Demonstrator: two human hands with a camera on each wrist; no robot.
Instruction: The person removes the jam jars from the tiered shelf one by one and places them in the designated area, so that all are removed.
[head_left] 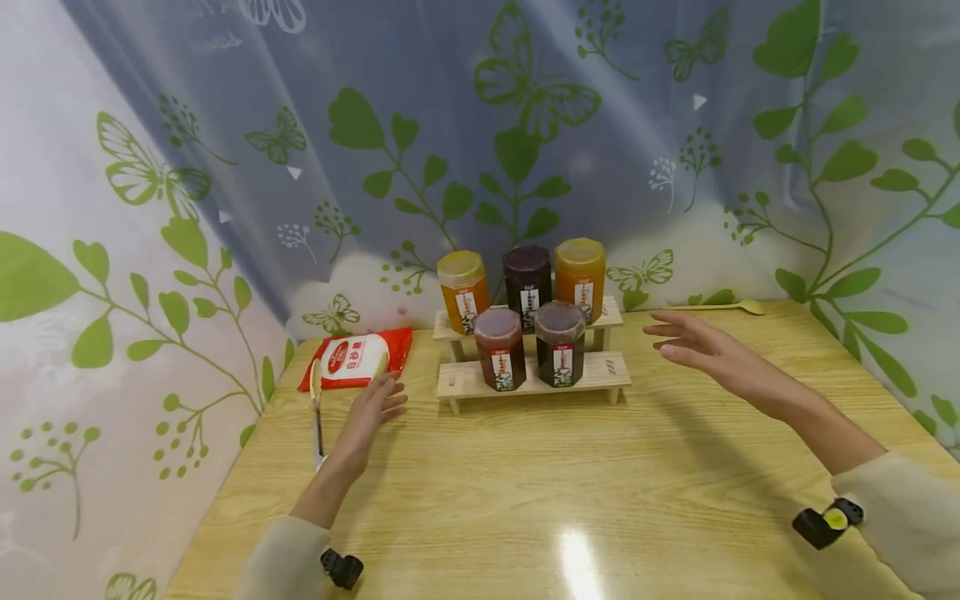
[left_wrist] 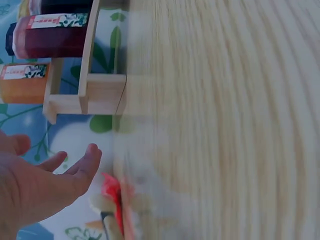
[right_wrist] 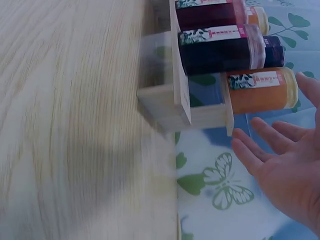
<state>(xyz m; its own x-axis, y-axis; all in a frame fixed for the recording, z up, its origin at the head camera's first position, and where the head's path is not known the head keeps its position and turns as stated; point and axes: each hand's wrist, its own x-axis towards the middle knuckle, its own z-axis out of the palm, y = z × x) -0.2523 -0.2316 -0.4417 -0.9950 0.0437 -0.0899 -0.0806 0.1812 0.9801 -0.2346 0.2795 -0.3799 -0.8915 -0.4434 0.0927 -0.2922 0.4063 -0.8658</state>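
Observation:
A two-tier wooden rack [head_left: 467,379] stands on the table with jars on both steps. An orange jar [head_left: 463,300], a dark purple jar [head_left: 528,279] and another orange jar [head_left: 581,283] occupy the upper step. Below them are a reddish jar [head_left: 500,350] and a dark jar [head_left: 559,343]. My left hand [head_left: 367,419] hovers left of the rack, fingers loosely extended, holding nothing. To the rack's right my right hand [head_left: 716,358] is raised, fingers spread and apart from the jars. Both palms face the rack in the left wrist and right wrist views.
A red and white packet [head_left: 356,358] lies at the back left. Tongs [head_left: 317,412] with pale tips lie beside it, partly behind my left arm. A yellowish long-handled spoon [head_left: 738,307] lies along the table's back edge. A patterned curtain [head_left: 420,67] surrounds the table.

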